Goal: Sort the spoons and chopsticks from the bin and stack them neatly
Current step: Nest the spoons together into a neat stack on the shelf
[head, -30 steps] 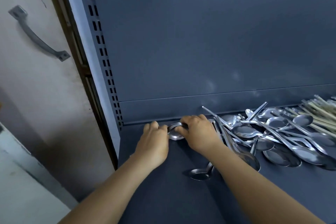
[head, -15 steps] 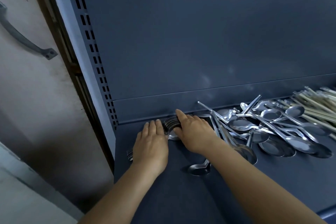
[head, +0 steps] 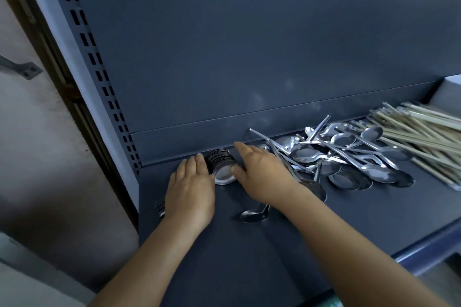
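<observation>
We see the nested stack of shiny steel spoons (head: 220,166) at the dark blue shelf's (head: 249,252) back-left, now squared between flat-fingered left hand (head: 190,188) and right hand (head: 262,174), gripping nothing, loose spoon pile (head: 349,157) and pale chopsticks (head: 421,132) unsorted rightward.

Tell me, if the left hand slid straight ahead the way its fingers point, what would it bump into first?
Probably the shelf's low back lip, just beyond the fingertips of the left hand. The stack of nested spoons sits beside its fingers, not ahead, though depth is hard to judge.
</observation>
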